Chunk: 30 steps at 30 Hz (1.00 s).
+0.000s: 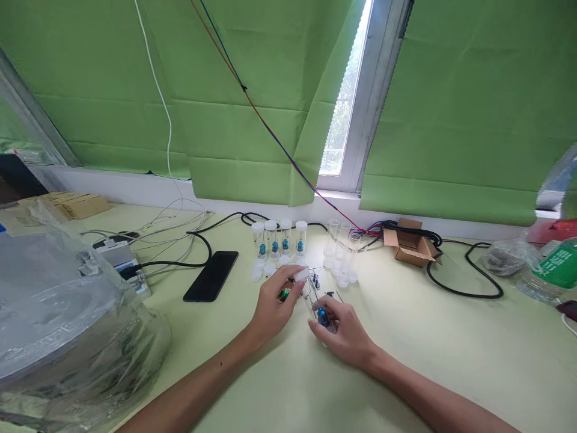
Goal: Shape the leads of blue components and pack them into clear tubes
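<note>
Between the thumb and fingers of my left hand (276, 302) is a white cap (302, 274), at the upper end of a tilted clear tube (310, 297). I cannot tell how firmly the cap sits. My right hand (349, 335) grips the tube's lower part, where a blue piece with thin metal rods (323, 316) shows through the wall. Just beyond my hands stand several capped tubes (285, 242) with similar blue pieces inside. Loose white caps (256, 275) lie in front of them. Small dark parts (316, 280) and a shiny green item (283, 294) are partly hidden by my hands.
Clear tubes (350, 255) stand right of the capped ones. An open cardboard box (410, 246) and black cables (464, 294) are farther right, near a green-labelled bottle (559, 264). At left are a black phone (211, 276), a power strip (121, 258) and a large plastic-wrapped object (76, 337).
</note>
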Tool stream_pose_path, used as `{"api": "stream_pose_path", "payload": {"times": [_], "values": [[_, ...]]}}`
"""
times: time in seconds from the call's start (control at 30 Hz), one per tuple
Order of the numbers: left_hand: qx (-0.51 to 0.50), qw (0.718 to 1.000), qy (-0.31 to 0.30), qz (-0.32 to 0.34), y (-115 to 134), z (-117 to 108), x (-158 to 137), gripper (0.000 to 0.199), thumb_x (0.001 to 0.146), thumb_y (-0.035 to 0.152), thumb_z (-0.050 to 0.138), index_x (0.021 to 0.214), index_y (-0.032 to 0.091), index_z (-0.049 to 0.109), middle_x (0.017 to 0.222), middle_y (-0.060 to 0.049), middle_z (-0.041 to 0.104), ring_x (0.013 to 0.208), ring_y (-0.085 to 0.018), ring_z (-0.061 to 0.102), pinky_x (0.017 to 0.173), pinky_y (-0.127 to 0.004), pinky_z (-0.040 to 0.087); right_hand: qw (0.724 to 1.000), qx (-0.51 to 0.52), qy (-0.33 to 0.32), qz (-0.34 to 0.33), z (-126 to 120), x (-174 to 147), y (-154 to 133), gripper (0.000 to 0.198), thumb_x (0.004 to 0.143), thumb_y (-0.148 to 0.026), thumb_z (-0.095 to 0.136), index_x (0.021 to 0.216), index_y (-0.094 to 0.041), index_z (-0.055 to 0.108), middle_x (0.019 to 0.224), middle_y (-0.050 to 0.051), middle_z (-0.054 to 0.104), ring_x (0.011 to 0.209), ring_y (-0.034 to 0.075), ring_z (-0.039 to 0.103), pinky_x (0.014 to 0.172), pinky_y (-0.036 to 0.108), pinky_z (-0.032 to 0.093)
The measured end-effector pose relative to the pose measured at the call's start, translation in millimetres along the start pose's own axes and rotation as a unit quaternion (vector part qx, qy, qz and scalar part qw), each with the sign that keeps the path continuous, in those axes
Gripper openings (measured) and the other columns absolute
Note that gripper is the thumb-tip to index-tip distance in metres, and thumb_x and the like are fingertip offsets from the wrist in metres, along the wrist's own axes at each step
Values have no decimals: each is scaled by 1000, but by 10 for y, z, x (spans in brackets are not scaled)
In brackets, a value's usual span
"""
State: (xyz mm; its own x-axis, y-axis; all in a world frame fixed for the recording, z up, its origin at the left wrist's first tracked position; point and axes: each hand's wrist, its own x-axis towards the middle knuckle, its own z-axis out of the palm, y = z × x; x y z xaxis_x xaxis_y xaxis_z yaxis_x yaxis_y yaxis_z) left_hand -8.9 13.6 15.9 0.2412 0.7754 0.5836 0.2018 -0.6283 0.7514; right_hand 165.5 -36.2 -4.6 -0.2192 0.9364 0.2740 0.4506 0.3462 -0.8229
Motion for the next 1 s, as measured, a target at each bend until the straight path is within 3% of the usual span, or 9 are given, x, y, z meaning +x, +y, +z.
{"api": "stream_pose_path", "payload": {"times": [0.2, 0.33, 0.5, 0.63, 0.8, 1.0], "values": [[-10, 1000, -1, 1, -6, -2, 1, 23, 92, 28, 54, 113, 23, 62, 112, -7, 61, 94, -17, 60, 73, -26, 54, 1000, -9, -6, -12, -27, -15, -16, 13, 82, -28, 60, 86, -17, 55, 64, -5, 43, 56, 11, 36, 54, 23, 30], [-58, 997, -4, -47, 25, -1, 23, 23, 92, 32, 55, 111, 23, 62, 114, -7, 62, 100, -19, 59, 77, -27, 53, 1000, -2, -10, -22, -42, -26, 1, 14, 85, -30, 57, 92, -17, 56, 66, -4, 45, 59, 11, 38, 57, 24, 32], [-115, 989, -6, -94, 75, 5, 52, 24, 90, 39, 57, 106, 21, 60, 108, -7, 63, 83, -15, 59, 68, -25, 50, 999, 28, -4, -22, -50, -30, 24, 26, 90, -34, 54, 109, -17, 56, 69, -4, 46, 62, 13, 41, 59, 25, 32], [-149, 983, -2, -109, 78, 13, 58, 25, 88, 41, 59, 104, 21, 59, 85, -2, 62, 63, -11, 51, 57, -23, 43, 998, 60, -11, -20, -54, -31, 40, 33, 93, -36, 51, 120, -17, 51, 65, -6, 40, 58, 12, 37, 56, 25, 29], [-141, 984, 5, -112, 78, 9, 65, 30, 85, 43, 62, 103, 19, 61, 70, 2, 56, 59, -11, 49, 54, -22, 39, 995, 95, -19, -18, -59, -30, 64, 37, 96, -41, 46, 123, -17, 52, 64, -4, 43, 58, 13, 40, 57, 26, 32], [-141, 985, 9, -101, 44, 16, 64, 28, 87, 42, 61, 103, 19, 64, 87, -3, 62, 64, -11, 52, 54, -22, 42, 992, 121, -22, -13, -58, -38, 67, 36, 97, -41, 45, 123, -17, 54, 64, -4, 43, 58, 13, 40, 57, 26, 33]]}}
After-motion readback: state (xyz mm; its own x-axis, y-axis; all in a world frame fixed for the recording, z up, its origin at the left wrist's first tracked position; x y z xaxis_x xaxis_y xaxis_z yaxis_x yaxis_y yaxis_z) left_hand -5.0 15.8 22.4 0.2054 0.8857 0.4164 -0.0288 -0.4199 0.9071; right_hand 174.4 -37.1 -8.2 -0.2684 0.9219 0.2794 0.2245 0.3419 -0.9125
